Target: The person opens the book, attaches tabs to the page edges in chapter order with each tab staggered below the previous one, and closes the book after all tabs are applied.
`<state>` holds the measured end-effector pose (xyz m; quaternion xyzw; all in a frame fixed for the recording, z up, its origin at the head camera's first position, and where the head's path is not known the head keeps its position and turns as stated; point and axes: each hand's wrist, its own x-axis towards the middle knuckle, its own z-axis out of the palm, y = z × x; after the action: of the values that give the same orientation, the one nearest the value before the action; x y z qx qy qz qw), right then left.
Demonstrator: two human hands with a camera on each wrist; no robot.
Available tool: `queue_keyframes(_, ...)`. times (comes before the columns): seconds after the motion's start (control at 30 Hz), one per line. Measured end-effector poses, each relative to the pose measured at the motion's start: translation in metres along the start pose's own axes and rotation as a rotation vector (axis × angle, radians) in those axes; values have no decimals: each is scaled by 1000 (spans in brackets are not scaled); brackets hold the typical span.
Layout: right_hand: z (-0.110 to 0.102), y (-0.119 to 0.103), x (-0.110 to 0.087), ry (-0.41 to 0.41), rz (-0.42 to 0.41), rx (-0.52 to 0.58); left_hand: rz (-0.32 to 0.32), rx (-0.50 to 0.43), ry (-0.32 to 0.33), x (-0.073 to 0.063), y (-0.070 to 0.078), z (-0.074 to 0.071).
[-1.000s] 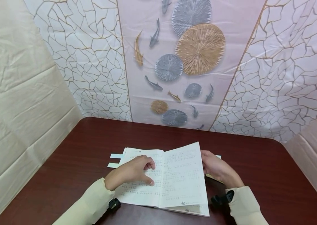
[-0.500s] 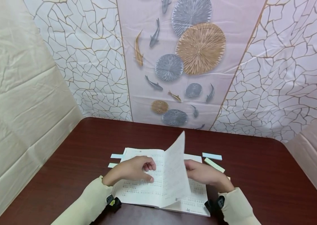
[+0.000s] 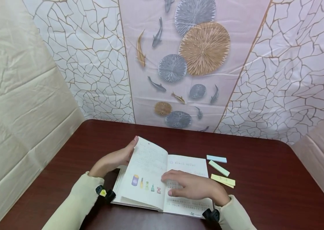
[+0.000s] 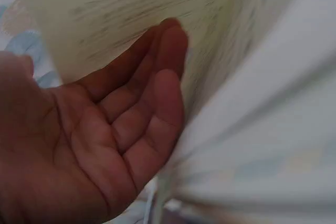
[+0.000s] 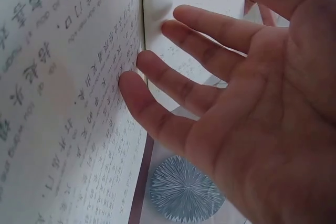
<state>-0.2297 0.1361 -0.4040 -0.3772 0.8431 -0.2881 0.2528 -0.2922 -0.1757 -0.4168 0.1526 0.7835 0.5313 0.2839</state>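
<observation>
An open book (image 3: pixel 186 162) with printed text lies on the table. Its raised left-hand page (image 3: pixel 149 159) shows a row of small coloured pictures near the bottom. Behind that page's outer edge is my left hand (image 3: pixel 112 162), a fingertip at the upper corner. Seen in the left wrist view, the palm of the left hand (image 4: pixel 100 129) faces up, its fingers slightly bent against the paper. My right hand (image 3: pixel 193 185) reaches across the right-hand page with its fingers near the spine. In the right wrist view, the right hand (image 5: pixel 236 93) has its fingers spread and fingertips at the page.
To the right of the book lie a blue paper strip (image 3: pixel 216 159), a green strip (image 3: pixel 219 168) and overlapping yellow strips (image 3: pixel 223 180). The dark red-brown table (image 3: pixel 271 179) ends at a patterned cloth backdrop (image 3: pixel 150 95). Pale cloth (image 3: pixel 29 111) hangs at the left.
A page has gone over from right to left. My left hand has moved left and up, off the book's face to behind the left page; my right hand has moved left onto the right page.
</observation>
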Motion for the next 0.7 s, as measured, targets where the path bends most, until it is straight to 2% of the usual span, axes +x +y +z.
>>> queue_keyframes(0.07,1,-1,0,-12,20,-40,-18,80,-5,-6,1,-8)
queue_keyframes(0.2,2,-4,0,-23,39,-76,-9,269,-19,-16,2,-19)
queue_keyframes(0.27,3,-5,0,-23,43,-92,2,330,-7,-18,1,-21)
queue_keyframes(0.37,5,-7,-1,-20,44,-123,-12,361,-1,-18,1,-22)
queue_keyframes(0.6,10,-9,1,-9,54,-159,-163,464,33,-15,-4,-14)
queue_keyframes(0.7,12,-11,3,-10,62,-169,-204,519,38,-12,-7,-8)
